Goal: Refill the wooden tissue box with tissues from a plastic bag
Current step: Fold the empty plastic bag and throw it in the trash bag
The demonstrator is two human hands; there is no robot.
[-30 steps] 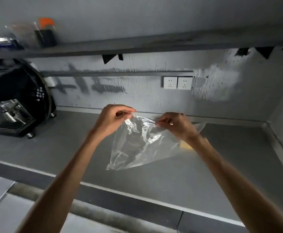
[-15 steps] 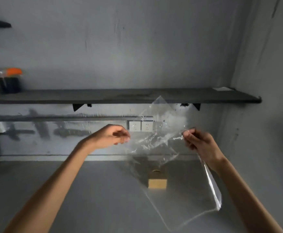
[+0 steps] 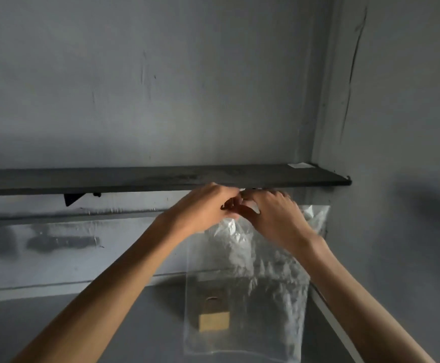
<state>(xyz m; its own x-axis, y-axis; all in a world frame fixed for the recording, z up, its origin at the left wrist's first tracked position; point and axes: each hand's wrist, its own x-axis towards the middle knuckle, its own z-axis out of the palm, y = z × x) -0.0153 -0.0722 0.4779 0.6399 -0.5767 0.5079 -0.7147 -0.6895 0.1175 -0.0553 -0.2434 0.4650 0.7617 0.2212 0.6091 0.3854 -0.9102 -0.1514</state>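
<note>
Left hand and right hand raised together just under the front edge of the dark shelf, fingertips meeting, both pinching the top edge of the clear plastic bag. Bag hanging straight down from the hands, crinkled on its right side. Seen through it, well below, the wooden tissue box standing on the grey worktop near the wall.

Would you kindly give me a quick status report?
Left hand and right hand both pinching plastic bag top, under shelf. Wooden box behind bag, on counter. Nothing obstructing.
</note>
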